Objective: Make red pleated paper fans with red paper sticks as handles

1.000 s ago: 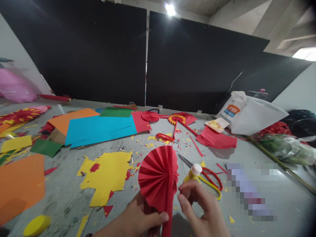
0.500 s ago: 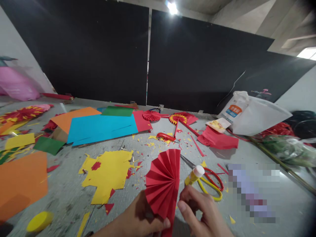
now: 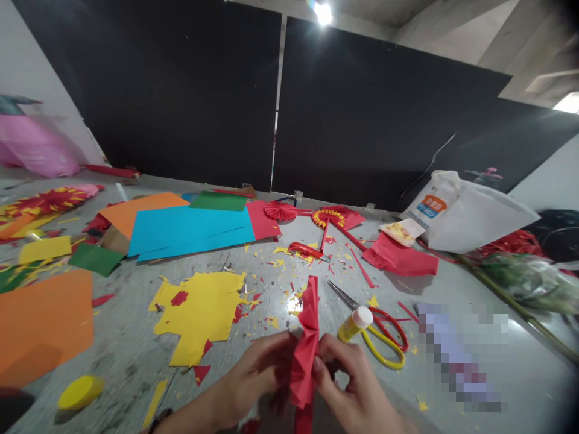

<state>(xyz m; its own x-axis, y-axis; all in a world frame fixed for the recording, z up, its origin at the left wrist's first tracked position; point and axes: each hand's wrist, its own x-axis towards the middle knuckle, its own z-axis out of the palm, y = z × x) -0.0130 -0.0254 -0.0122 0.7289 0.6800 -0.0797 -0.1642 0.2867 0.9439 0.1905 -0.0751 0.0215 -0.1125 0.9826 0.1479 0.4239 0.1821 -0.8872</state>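
Note:
A pleated red paper fan (image 3: pixel 306 349) stands edge-on between my hands, its zigzag folds facing me and a flat red strip hanging below. My left hand (image 3: pixel 266 374) closes on its left side, part of the fingers hidden behind the paper. From the right, my right hand (image 3: pixel 346 377) pinches the fan with thumb and fingers. A yellow glue stick with a white cap (image 3: pixel 356 323) stands just beyond my right hand, touching or close to the scissors (image 3: pixel 384 343) with red and yellow handles.
Ragged yellow paper (image 3: pixel 203 307), blue paper (image 3: pixel 194 232) and orange paper (image 3: pixel 45 325) lie to the left. A red utility knife (image 3: pixel 307 250) and finished paper rosettes (image 3: pixel 328 218) lie farther back. A white plastic bag (image 3: pixel 470 211) stands at the right; a yellow disc (image 3: pixel 81 392) is front left.
The fan has turned from face-on to edge-on. My right hand has moved left from beside the glue stick and now grips the fan together with my left hand.

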